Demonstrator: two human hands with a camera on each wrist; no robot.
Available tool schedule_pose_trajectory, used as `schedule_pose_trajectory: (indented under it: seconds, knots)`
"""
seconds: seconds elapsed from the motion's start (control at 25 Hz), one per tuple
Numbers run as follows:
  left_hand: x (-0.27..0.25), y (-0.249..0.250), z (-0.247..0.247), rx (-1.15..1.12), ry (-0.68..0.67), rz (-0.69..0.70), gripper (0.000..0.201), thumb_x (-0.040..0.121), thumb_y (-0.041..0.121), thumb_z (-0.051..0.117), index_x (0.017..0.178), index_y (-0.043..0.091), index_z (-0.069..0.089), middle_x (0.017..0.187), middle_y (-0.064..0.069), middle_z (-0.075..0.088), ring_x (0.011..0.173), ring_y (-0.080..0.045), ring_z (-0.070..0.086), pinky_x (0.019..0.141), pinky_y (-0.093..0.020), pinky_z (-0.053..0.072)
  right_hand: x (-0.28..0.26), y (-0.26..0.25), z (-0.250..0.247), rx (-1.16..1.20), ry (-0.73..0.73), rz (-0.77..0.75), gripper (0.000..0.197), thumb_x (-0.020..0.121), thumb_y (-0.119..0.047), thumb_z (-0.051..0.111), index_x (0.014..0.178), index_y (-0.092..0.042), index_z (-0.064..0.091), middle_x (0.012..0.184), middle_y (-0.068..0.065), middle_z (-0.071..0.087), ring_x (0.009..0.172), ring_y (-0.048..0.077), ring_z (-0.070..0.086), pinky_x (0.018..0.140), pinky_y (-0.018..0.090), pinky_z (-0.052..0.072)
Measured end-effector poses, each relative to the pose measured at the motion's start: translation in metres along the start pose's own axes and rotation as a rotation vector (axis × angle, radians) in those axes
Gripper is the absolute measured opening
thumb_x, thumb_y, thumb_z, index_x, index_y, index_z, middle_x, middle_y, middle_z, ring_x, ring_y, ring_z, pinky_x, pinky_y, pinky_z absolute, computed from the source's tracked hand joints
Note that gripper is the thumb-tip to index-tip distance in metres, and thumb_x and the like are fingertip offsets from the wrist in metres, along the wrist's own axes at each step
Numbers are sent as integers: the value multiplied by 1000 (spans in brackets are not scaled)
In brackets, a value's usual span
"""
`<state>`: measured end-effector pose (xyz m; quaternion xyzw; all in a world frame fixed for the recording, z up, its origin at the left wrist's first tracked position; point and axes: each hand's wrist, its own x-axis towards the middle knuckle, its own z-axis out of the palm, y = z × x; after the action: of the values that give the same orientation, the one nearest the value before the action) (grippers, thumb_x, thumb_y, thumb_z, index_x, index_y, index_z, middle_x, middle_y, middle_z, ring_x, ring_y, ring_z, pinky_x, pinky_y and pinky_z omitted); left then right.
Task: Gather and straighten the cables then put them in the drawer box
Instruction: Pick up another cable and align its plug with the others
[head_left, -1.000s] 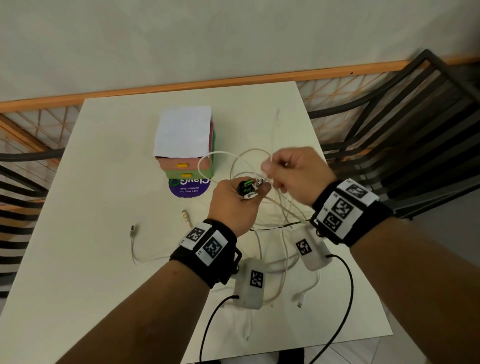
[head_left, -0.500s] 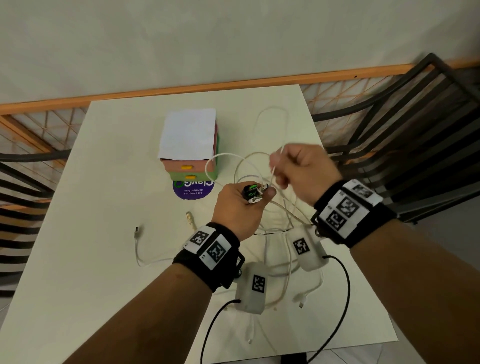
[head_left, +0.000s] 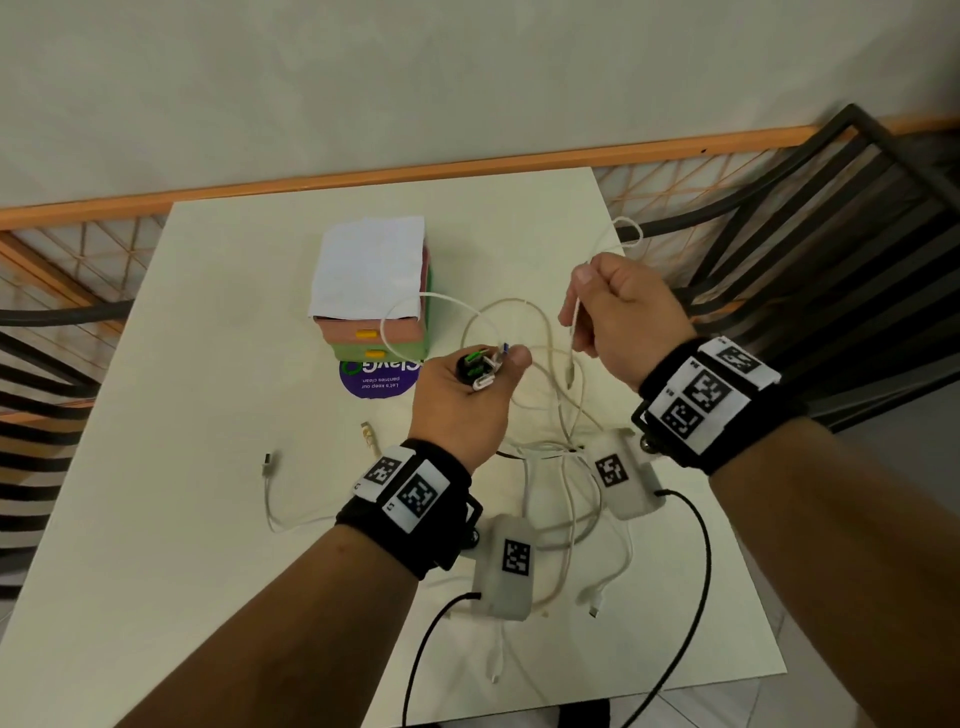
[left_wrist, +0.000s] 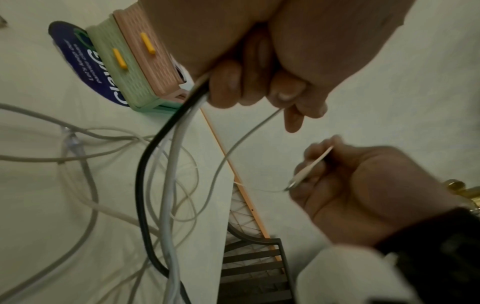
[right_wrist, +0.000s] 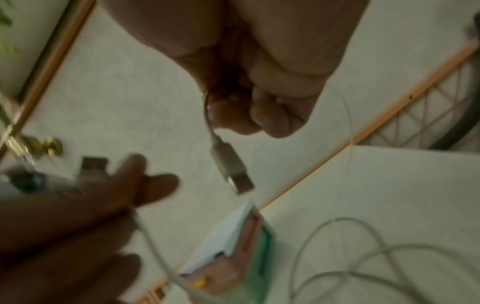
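Note:
My left hand (head_left: 491, 376) grips a bunch of cable plugs (head_left: 478, 368), black, green and white, over the table's middle. Their black and white cords (left_wrist: 166, 164) hang down from its fist (left_wrist: 259, 82). To its right, my right hand (head_left: 589, 306) is raised and pinches a thin white cable (head_left: 575, 317). That cable's USB plug (right_wrist: 231, 166) dangles below the fingers. More white cables (head_left: 561, 467) lie tangled on the table under both wrists. The pink and green drawer box (head_left: 374, 338) stands behind, both drawers shut, with white paper on top.
A separate white cable (head_left: 270, 488) and a loose plug (head_left: 368, 434) lie on the white table (head_left: 208, 364) left of my left wrist. A purple sticker (head_left: 374, 382) is under the box. Black metal bars (head_left: 831, 234) and an orange rail (head_left: 467, 169) border the table.
My right hand has moved up and to the right, away from the left hand, drawing the thin white cable out of the tangle. The left hand keeps its grip on the plugs.

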<state>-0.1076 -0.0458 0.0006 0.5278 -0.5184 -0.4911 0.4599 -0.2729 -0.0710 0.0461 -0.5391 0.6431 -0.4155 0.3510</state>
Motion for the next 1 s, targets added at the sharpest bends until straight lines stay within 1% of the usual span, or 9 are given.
schedule_pose_trajectory:
  seconds: [0.16,0.28,0.4,0.44,0.6,0.72,0.84,0.92,1.0]
  knots:
    - [-3,24,11,-64,-39,54,52,88,33,73,83,-18,60,72,-7,53,67,-14,45,66,-28,38,-1,24,-27,-335,-7,53,23,100,-24,44,91,-15,63,74,-3,65,64,10,56,58,26,42]
    - [-6,48,30,-48,-53,139,51,89,31,72,80,-17,60,66,-7,51,65,-14,46,63,-28,39,-5,47,-59,-400,42,179,20,98,-23,47,92,-21,65,81,-7,63,80,15,60,70,27,44]
    - [-13,73,57,-21,-90,229,48,88,36,71,81,-11,66,72,-28,65,71,-15,55,66,-37,48,-16,81,-93,-495,63,307,22,98,-21,47,93,-20,68,93,-4,68,90,19,62,81,32,49]
    - [-17,80,67,-11,-96,249,44,88,34,72,80,-9,68,76,-29,67,71,-15,56,67,-39,49,-21,95,-102,-502,68,355,22,97,-21,47,90,-21,68,94,-2,70,89,20,63,82,35,53]
    - [-27,100,101,6,-141,276,25,88,22,75,74,1,74,55,5,62,58,-1,53,61,-15,41,-43,142,-117,-501,60,504,16,92,-20,55,85,-27,68,96,-1,73,89,19,67,84,35,56]
    - [-28,102,124,48,-211,271,27,88,22,75,67,6,70,52,12,54,53,-3,48,59,-16,39,-53,159,-126,-605,0,561,24,92,-17,54,110,-24,69,112,3,70,95,22,64,83,28,50]
    - [-28,104,143,119,-273,286,36,90,27,73,62,6,64,47,14,44,50,-5,40,58,-21,36,-53,153,-144,-429,86,501,28,86,-15,60,110,-28,65,105,-9,68,96,14,62,84,26,48]
    - [-25,104,150,137,-287,276,37,90,32,72,75,-2,71,43,14,43,46,-2,39,56,-21,36,-49,133,-153,-213,166,371,25,83,-11,64,100,-30,64,94,-15,69,92,6,65,82,24,51]
    - [-21,105,153,121,-271,236,46,89,38,72,82,-7,70,40,14,39,40,-3,35,52,-25,33,-45,108,-159,3,244,248,26,84,-4,62,95,-27,65,89,-10,71,87,7,67,78,23,53]
